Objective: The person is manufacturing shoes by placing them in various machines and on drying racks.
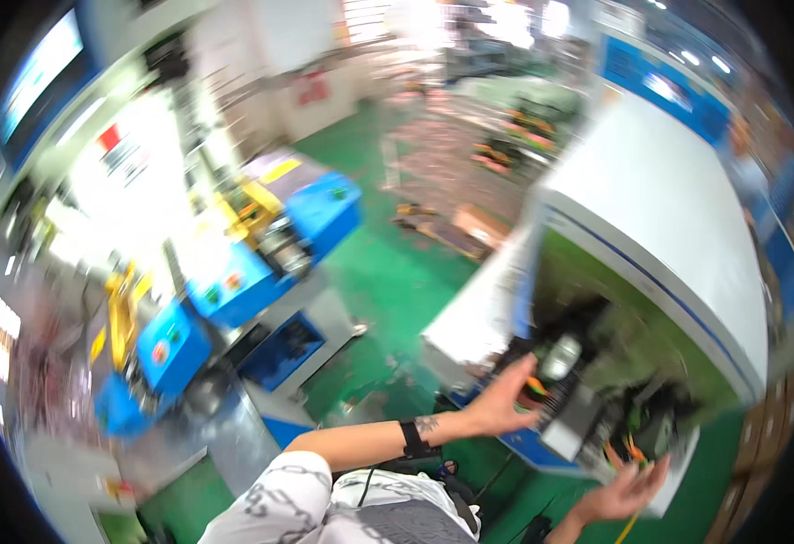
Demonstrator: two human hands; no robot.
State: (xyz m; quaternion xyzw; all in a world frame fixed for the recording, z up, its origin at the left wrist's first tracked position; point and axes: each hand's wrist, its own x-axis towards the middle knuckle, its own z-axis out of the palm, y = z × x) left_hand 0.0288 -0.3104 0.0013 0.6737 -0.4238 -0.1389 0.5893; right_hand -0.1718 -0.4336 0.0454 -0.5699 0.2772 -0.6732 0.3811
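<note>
Bent forward at the mouth of the white-topped machine, my left hand (504, 399) curls its thumb and fingers round a small dark piece with orange and green parts (535, 388); blur hides its kind. My right hand (631, 491) lies lower and further right, palm turned up and fingers apart, with no object visible in it. Just above its fingertips is another dark piece with orange strips (631, 450) at the machine's front. A grey block (571, 424) sits between the two hands.
The white-topped machine (669, 199) has a greenish opening with dark parts inside. To the left stands a brightly lit machine with blue boxes (238, 286) and coloured buttons. Behind, a rack (451, 172) holds dark, orange-marked items. Brown cartons (769, 435) line the right edge.
</note>
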